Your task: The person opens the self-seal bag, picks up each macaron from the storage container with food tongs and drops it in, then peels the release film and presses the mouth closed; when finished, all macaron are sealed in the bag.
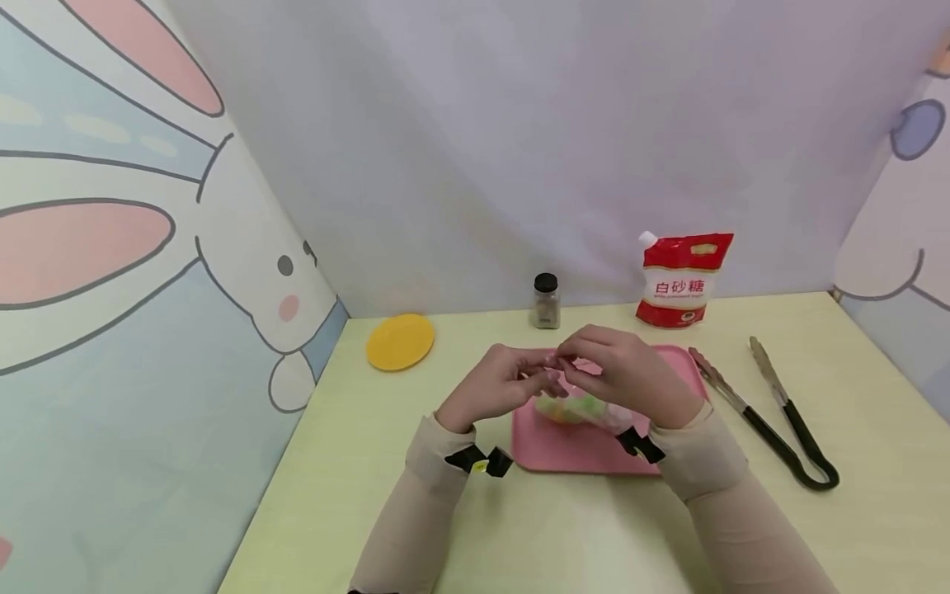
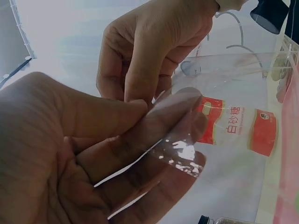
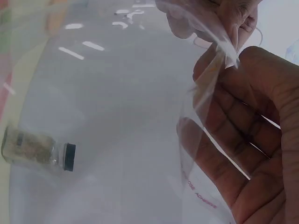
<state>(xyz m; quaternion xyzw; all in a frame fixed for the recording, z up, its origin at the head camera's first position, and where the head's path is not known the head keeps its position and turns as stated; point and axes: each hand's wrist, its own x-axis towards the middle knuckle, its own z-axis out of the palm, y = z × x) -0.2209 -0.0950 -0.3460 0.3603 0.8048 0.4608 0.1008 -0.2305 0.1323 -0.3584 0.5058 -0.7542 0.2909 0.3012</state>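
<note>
A clear plastic bag (image 1: pixel 614 417) hangs over a pink tray (image 1: pixel 557 455), with blurred green and orange pieces showing at its lower part. My left hand (image 1: pixel 496 384) pinches the bag's upper edge between thumb and forefinger, the other fingers spread behind the film. Right beside it, my right hand (image 1: pixel 627 371) pinches the same edge. In the left wrist view, the thumb of the left hand (image 2: pixel 70 144) meets the fingertips of the right hand (image 2: pixel 152 51) at the film. Small red print marks a strip of the bag (image 3: pixel 198 193) in the right wrist view.
Behind the tray stand a small black-capped jar (image 1: pixel 547 304) and a red and white sugar pouch (image 1: pixel 681 280). Black-handled metal tongs (image 1: pixel 797 441) lie spread to the right. A yellow plate (image 1: pixel 401 342) is at the back left. Walls border the table at the back and sides.
</note>
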